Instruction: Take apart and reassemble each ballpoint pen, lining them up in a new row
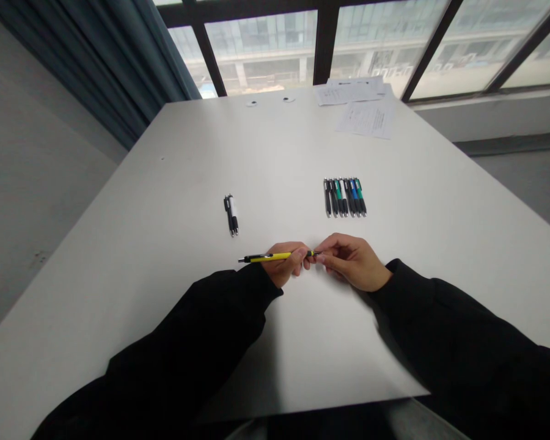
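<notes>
A yellow click pen [278, 256] with a black clip lies nearly level above the table, its clicker end to the left. My left hand [284, 270] is closed around its barrel, thumb on top. At the pen's pointed end on the right, the fingertips of my right hand [356, 264] pinch the tip; whether the tip is loose from the barrel I cannot make out. Beyond my left hand lie two pens side by side, one black [230, 216] and one white and black [233, 214]. Past my right hand rests a row of several pens [341, 198], in black, green, white and blue.
The white table [201, 153] reaches to the windows at the back. Printed papers [364, 116] lie at its far right edge, and two small white pieces [252, 104] with dark spots near the far edge. A blue-grey curtain [119, 55] hangs at the left.
</notes>
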`<state>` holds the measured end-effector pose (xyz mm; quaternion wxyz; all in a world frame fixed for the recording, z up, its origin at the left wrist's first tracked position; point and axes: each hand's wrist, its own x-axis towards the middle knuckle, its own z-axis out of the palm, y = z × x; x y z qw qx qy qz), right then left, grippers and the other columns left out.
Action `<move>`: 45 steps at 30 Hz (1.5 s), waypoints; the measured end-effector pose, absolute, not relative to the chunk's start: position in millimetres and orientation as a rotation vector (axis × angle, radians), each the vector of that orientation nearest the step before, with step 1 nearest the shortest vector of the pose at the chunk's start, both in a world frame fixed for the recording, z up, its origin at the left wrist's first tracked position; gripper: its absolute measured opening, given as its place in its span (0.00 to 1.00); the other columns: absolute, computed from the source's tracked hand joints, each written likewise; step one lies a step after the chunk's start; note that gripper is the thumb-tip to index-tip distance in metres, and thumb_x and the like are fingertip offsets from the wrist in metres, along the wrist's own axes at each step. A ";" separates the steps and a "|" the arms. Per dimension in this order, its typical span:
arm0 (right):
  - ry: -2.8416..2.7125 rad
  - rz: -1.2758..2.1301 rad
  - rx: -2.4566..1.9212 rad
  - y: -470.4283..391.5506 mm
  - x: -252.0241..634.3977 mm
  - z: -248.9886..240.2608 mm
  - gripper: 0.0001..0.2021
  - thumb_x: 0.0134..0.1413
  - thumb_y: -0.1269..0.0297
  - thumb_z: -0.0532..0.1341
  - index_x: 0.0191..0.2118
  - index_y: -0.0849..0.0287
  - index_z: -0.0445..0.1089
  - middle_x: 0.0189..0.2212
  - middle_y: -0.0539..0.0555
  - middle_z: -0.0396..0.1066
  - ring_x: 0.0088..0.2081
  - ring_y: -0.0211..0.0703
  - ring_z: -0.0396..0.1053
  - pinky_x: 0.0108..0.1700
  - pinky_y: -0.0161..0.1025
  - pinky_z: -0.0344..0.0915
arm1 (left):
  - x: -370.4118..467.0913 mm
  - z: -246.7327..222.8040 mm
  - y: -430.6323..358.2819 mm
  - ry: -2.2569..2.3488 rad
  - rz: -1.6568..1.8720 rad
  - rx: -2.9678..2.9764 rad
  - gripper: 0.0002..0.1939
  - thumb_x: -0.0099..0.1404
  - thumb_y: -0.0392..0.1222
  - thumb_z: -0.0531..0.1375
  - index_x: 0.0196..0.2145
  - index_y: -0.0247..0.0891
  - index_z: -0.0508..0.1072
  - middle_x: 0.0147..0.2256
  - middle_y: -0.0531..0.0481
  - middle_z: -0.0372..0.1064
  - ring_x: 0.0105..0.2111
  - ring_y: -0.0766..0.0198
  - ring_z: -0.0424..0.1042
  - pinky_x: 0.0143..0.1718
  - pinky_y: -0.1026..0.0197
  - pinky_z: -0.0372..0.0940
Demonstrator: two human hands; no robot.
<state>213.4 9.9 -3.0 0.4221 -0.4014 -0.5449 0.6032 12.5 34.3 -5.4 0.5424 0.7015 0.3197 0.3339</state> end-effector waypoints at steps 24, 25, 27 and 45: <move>-2.297 0.493 -1.356 22.6 230.7 11.4 0.03 0.53 0.67 0.59 0.31 0.60 0.65 0.26 0.51 0.65 0.27 0.38 0.60 0.31 0.36 0.55 | 12.1 -3.4 44.4 0.820 0.782 1.362 0.20 0.58 0.52 0.53 0.27 0.30 0.72 0.20 0.49 0.68 0.15 0.72 0.62 0.15 0.68 0.50; -2.326 0.437 -1.399 24.4 229.6 11.4 0.03 0.53 0.67 0.58 0.32 0.60 0.66 0.27 0.52 0.66 0.27 0.38 0.60 0.31 0.36 0.55 | 12.2 -3.4 44.6 0.825 0.782 1.360 0.20 0.58 0.52 0.53 0.27 0.30 0.72 0.20 0.49 0.68 0.15 0.72 0.62 0.15 0.68 0.50; -2.344 0.381 -1.457 27.1 226.9 10.5 0.04 0.55 0.65 0.58 0.33 0.60 0.66 0.28 0.53 0.67 0.28 0.39 0.61 0.32 0.36 0.55 | 12.4 -3.1 45.1 0.829 0.784 1.361 0.21 0.59 0.52 0.52 0.26 0.30 0.73 0.20 0.49 0.68 0.15 0.72 0.61 0.15 0.68 0.50; -2.116 0.591 -0.916 9.2 222.5 20.1 0.03 0.58 0.68 0.60 0.37 0.60 0.69 0.29 0.51 0.65 0.23 0.32 0.57 0.26 0.33 0.57 | 13.3 2.1 45.1 0.785 0.703 1.451 0.25 0.63 0.55 0.50 0.27 0.30 0.74 0.23 0.46 0.71 0.16 0.72 0.62 0.16 0.68 0.52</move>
